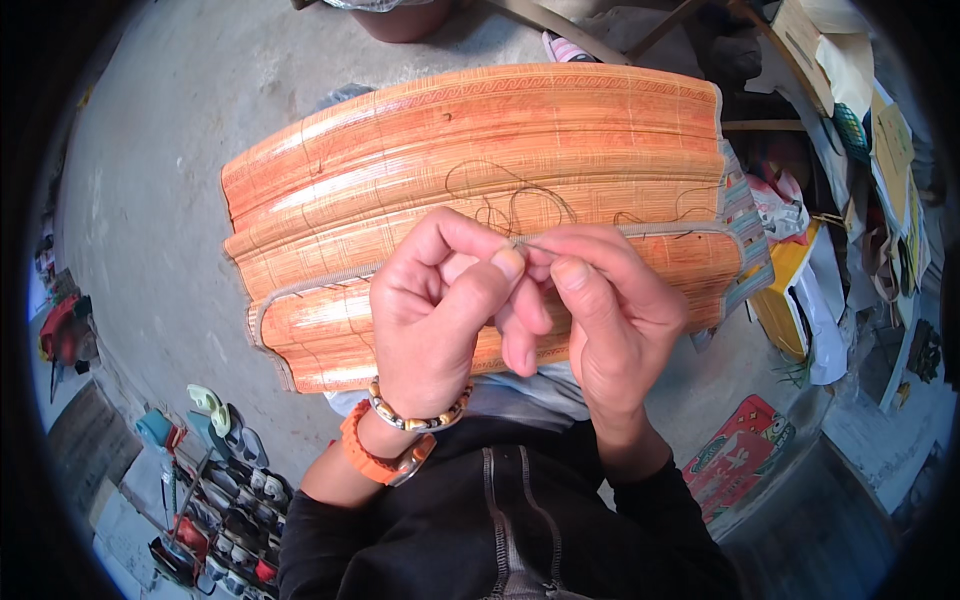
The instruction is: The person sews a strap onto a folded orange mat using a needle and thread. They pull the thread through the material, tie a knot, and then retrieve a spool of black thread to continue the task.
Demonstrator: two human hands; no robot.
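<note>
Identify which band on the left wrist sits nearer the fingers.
The beaded bracelet, closest to the left hand; the orange band lies farther back, toward the black sleeve.

Grey concrete floor [170, 200] spreads at left; a reddish-brown tub [402, 24], partly cut off, stands at the top edge; shoes [240, 525] crowd the lower left, with pale green slippers [204, 399] above them; a red patterned floor mat [738, 455] lies lower right; yellow packaging [783, 312] sits at right, below a crumpled plastic bag [779, 208].
</note>
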